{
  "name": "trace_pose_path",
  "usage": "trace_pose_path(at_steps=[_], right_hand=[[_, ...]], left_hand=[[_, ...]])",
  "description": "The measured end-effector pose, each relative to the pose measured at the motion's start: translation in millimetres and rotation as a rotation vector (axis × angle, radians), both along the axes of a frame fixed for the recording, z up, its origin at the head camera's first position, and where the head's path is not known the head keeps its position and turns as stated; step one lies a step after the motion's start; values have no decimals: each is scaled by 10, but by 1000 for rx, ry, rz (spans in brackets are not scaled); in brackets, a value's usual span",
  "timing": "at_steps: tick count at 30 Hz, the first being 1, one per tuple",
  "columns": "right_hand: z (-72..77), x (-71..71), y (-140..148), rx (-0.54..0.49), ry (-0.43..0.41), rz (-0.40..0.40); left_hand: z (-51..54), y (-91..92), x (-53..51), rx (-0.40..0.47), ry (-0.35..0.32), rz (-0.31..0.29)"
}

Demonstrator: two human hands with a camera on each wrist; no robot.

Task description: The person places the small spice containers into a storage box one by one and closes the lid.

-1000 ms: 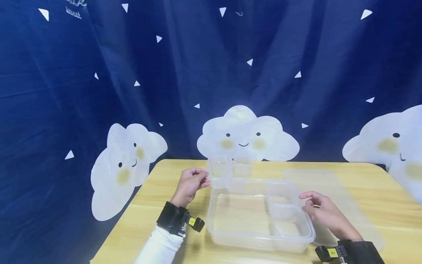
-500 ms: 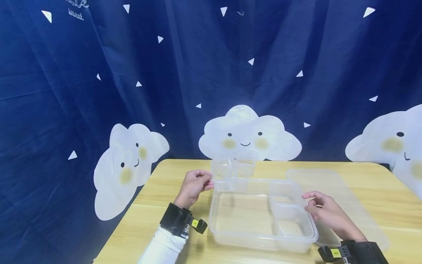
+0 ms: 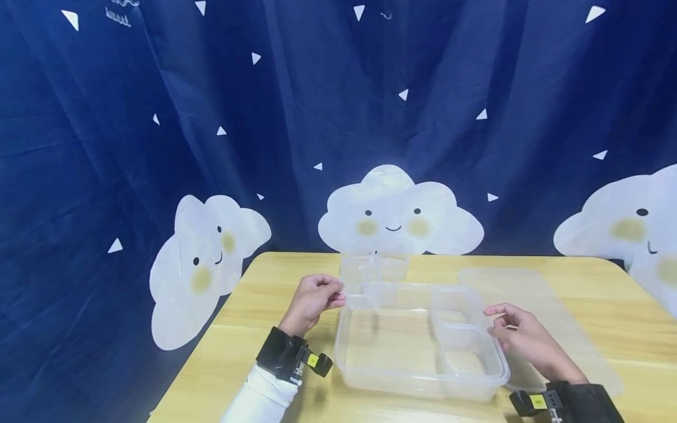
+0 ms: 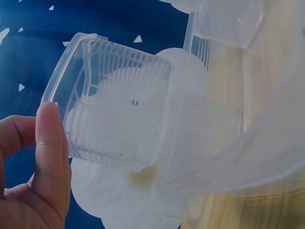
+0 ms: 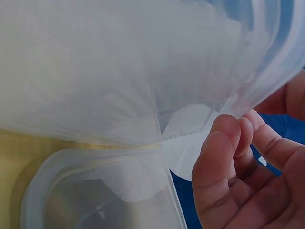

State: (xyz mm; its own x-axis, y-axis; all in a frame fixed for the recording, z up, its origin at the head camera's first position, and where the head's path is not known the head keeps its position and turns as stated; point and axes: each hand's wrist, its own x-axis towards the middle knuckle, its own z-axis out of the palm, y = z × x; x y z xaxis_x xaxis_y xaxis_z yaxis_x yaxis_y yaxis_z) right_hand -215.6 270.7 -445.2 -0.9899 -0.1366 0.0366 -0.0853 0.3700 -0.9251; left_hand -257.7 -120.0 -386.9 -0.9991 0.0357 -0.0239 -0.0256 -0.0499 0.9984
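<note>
L hand (image 3: 313,299) pinches sm. clear plastic tub (image 4: 119,107) by rim, near lg. container (image 3: 418,380); R hand (image 3: 523,338) at its R rim, grip unclear.

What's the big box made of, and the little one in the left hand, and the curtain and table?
Big box: smooth, cloudy plastic, it seems; the table shows through.
Little box in the left hand: probably ribbed, clear plastic; you see the curtain through it.
Curtain: looks like cloth, fairly matte, hanging in folds.
Table: smooth wood, or wood-look; it has grain lines.
</note>
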Motion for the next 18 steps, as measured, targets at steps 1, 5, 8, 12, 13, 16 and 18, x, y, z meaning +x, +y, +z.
trace_pose_path(at_steps=[1, 5, 8, 12, 13, 16, 18], right_hand=[[-2, 0, 0, 0, 0, 1], [1, 9, 1, 3, -2, 7], [10, 9, 0, 15, -1, 8], [34, 1, -3, 16, -2, 7], [37, 2, -3, 15, 0, 10], [36, 8, -2, 11, 4, 14], [34, 5, 4, 11, 4, 13]], left_hand=[[-1, -1, 4, -4, 1, -6], [-3, -6, 30, -27, -1, -27], [3, -8, 54, -39, -6, -35], [8, -5, 78, -45, -10, -52], [6, -4, 82, -47, -11, -58], [-5, -3, 87, -53, -22, -67], [-10, -1, 82, -56, -27, -66]])
